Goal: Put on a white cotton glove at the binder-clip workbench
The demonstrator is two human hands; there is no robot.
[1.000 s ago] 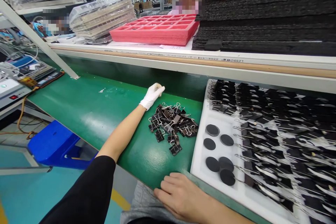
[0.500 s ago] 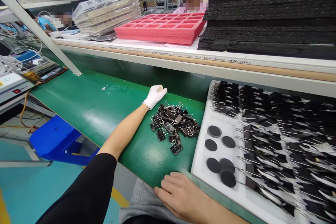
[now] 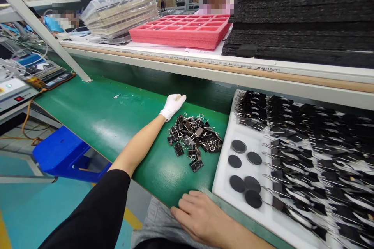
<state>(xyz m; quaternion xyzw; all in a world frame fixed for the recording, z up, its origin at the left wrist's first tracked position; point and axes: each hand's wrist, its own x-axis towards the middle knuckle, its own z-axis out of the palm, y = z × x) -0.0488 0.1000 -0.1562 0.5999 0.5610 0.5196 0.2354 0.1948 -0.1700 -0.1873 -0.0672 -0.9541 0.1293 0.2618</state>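
Black binder clips between left hand, white tray; raised shelf beyond.

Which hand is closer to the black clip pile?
Left. The gloved left hand is beside the clip pile, toward the back; the bare right hand is farther off, by the near edge of the table.

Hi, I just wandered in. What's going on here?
Someone is at a green bench. Their gloved left hand is beside a pile of black clips; whether it holds anything is unclear. Their bare right hand is at the bench's near edge. To the right, a white tray holds black discs and many more clips.
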